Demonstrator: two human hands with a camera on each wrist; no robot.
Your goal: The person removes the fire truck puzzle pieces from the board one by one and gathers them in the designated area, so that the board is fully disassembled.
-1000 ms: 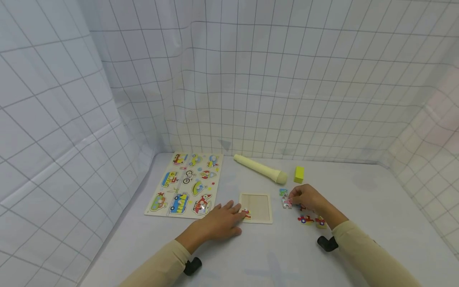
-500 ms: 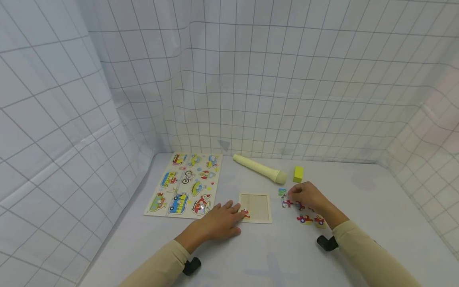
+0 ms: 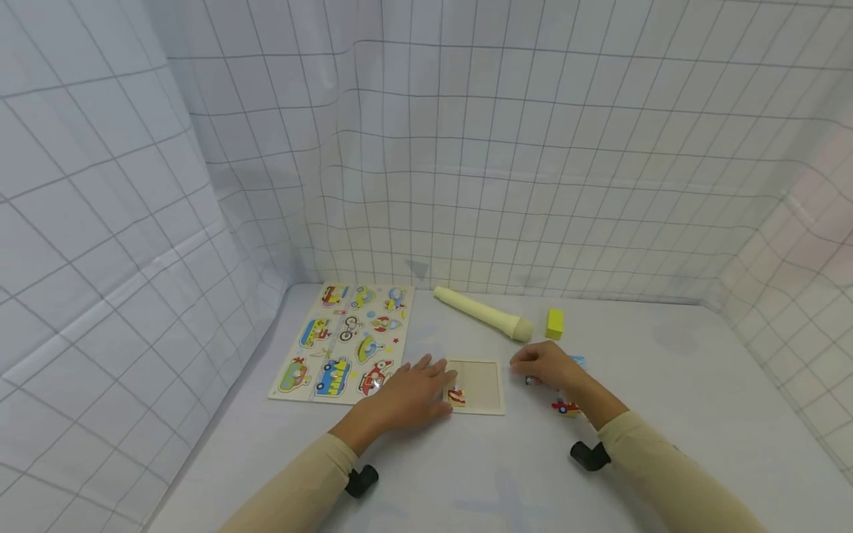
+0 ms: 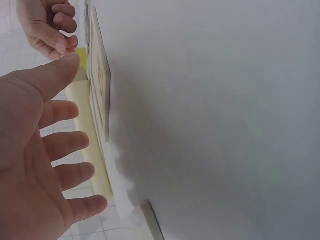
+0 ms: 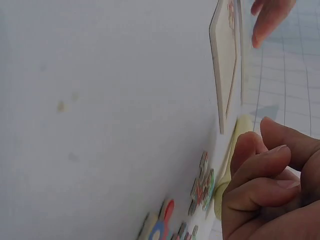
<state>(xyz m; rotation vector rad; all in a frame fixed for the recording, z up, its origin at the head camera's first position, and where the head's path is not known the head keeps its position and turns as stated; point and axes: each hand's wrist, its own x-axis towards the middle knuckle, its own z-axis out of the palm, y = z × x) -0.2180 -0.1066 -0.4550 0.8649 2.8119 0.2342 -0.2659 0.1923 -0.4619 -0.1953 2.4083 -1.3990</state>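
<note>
My left hand [image 3: 415,396] hovers with fingers spread at the left edge of a small wooden puzzle tray [image 3: 484,385]. A red, white and yellow puzzle piece [image 3: 456,397] lies in the tray's lower left corner. My right hand [image 3: 543,364], its fingers curled together, is just right of the tray, above loose puzzle pieces [image 5: 204,182]. Nothing shows between its fingertips in the right wrist view, but the inside of the grip is hidden. One loose piece with a red car [image 3: 565,406] lies below that hand; others are partly covered by the hand and forearm.
A large vehicle puzzle board [image 3: 343,344] lies on the left. Behind the tray is a cream microphone-shaped object [image 3: 483,312], and to its right a yellow block [image 3: 554,324]. White gridded curtains [image 3: 466,148] surround the white table [image 3: 426,481].
My right hand has moved left from over the loose pieces toward the tray. The left hand has shifted slightly up and right, uncovering more of the piece in the tray.
</note>
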